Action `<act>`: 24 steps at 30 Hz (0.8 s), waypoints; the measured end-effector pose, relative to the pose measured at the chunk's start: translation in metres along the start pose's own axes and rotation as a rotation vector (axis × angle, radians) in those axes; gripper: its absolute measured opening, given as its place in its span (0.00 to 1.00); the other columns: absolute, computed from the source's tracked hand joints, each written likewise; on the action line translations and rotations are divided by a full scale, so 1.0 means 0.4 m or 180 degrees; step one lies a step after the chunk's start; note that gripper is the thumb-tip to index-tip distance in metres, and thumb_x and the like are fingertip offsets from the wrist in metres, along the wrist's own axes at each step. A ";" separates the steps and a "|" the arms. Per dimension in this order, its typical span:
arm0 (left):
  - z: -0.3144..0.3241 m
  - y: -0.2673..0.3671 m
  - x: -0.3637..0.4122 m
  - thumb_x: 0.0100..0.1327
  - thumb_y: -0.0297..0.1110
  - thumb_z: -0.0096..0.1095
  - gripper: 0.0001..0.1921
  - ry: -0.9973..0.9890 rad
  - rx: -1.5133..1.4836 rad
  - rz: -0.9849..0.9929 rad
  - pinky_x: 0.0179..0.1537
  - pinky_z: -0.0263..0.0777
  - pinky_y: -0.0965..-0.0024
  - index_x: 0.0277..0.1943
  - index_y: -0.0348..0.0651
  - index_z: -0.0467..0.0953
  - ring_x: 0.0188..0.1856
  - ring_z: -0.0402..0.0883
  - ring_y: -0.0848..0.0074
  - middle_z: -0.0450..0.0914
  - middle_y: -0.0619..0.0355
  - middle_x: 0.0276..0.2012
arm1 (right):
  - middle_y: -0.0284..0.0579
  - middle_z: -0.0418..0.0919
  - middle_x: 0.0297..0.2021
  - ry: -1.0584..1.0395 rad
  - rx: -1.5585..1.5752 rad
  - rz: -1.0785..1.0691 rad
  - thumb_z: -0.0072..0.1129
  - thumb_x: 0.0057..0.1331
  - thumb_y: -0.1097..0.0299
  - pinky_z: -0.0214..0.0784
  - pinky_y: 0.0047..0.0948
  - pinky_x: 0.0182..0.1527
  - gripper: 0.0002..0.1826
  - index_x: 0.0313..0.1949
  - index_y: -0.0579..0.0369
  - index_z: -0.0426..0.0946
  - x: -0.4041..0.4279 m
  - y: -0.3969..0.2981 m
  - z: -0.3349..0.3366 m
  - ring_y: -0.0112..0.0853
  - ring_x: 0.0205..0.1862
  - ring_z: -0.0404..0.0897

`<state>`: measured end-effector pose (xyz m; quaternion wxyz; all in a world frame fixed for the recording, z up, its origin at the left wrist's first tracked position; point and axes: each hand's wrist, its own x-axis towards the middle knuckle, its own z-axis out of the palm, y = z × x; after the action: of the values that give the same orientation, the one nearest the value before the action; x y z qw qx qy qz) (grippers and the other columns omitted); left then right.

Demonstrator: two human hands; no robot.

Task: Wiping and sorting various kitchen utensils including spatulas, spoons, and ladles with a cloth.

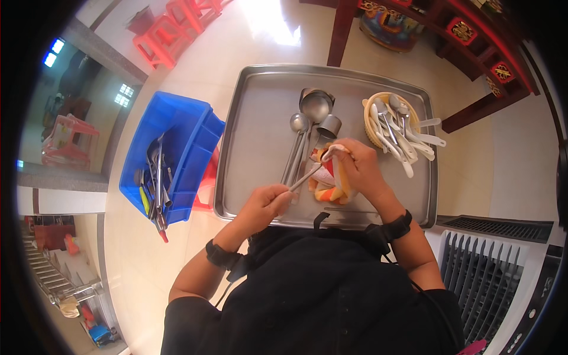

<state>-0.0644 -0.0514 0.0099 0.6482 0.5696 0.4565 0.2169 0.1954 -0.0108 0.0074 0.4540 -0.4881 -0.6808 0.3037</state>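
My left hand (pixel 271 202) grips the handle of a metal utensil (pixel 306 176) near the front of a large metal tray (pixel 262 214). My right hand (pixel 357 162) pinches an orange, yellow and red patterned cloth (pixel 339 188) around the utensil's far end, whose tip is hidden. Past the hands lie several metal ladles (pixel 316 108) with long handles pointing towards me, and a metal cup-shaped scoop (pixel 329 126). On the tray's right side stands a yellow woven basket (pixel 369 122) full of white and metal spoons (pixel 396 133), some hanging over its rim.
Left of the tray stands a blue plastic bin (pixel 184 146) with several metal utensils (pixel 159 177) inside. Red plastic stools (pixel 162 40) are at the upper left. Dark red carved furniture (pixel 483 104) stands at the upper right. A slatted appliance (pixel 481 270) is at the lower right.
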 end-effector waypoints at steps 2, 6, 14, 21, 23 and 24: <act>0.023 0.009 0.000 0.73 0.34 0.50 0.12 0.0024 -0.0274 -0.0006 0.23 0.55 0.80 0.42 0.35 0.78 0.21 0.62 0.88 0.65 0.68 0.20 | 0.43 0.80 0.32 0.0173 0.0544 0.0203 0.53 0.70 0.66 0.71 0.29 0.36 0.09 0.39 0.58 0.78 0.007 0.005 0.010 0.33 0.32 0.79; 0.076 0.040 0.031 0.74 0.33 0.47 0.12 0.0222 -0.0605 0.0111 0.22 0.51 0.82 0.43 0.35 0.77 0.20 0.58 0.90 0.64 0.70 0.20 | 0.33 0.81 0.34 0.0190 0.2588 0.1579 0.52 0.71 0.66 0.70 0.25 0.38 0.10 0.38 0.59 0.78 -0.005 0.044 0.041 0.23 0.36 0.78; 0.100 0.054 0.073 0.75 0.35 0.47 0.12 0.0234 0.0059 0.0860 0.21 0.51 0.82 0.43 0.36 0.76 0.20 0.59 0.90 0.65 0.70 0.20 | 0.36 0.82 0.37 -0.0385 0.1384 0.0868 0.51 0.72 0.65 0.73 0.25 0.44 0.11 0.44 0.58 0.78 -0.069 0.064 0.128 0.26 0.38 0.80; 0.061 0.047 0.064 0.75 0.35 0.46 0.12 0.0454 -0.0704 0.0194 0.21 0.52 0.83 0.43 0.37 0.76 0.18 0.59 0.90 0.65 0.71 0.20 | 0.39 0.81 0.36 -0.0009 0.4044 0.1856 0.50 0.74 0.62 0.77 0.30 0.43 0.13 0.44 0.59 0.77 0.007 0.034 0.014 0.29 0.36 0.82; 0.099 0.058 0.066 0.75 0.35 0.46 0.12 0.0332 -0.0656 0.0237 0.21 0.52 0.83 0.43 0.38 0.76 0.18 0.59 0.90 0.65 0.70 0.19 | 0.37 0.80 0.35 -0.0003 0.3907 0.2037 0.50 0.74 0.60 0.77 0.29 0.41 0.15 0.45 0.60 0.78 0.008 0.023 0.026 0.27 0.36 0.81; 0.110 0.068 0.069 0.75 0.35 0.46 0.12 0.0212 -0.0590 0.0286 0.21 0.52 0.83 0.43 0.38 0.76 0.18 0.59 0.90 0.65 0.70 0.19 | 0.37 0.80 0.35 -0.0181 0.3792 0.2021 0.50 0.74 0.59 0.77 0.29 0.41 0.16 0.46 0.60 0.77 0.006 0.027 0.036 0.26 0.36 0.80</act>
<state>-0.0073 -0.0461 0.0230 0.6722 0.5196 0.4297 0.3059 0.1860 -0.0044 -0.0068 0.5162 -0.3226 -0.2323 0.7586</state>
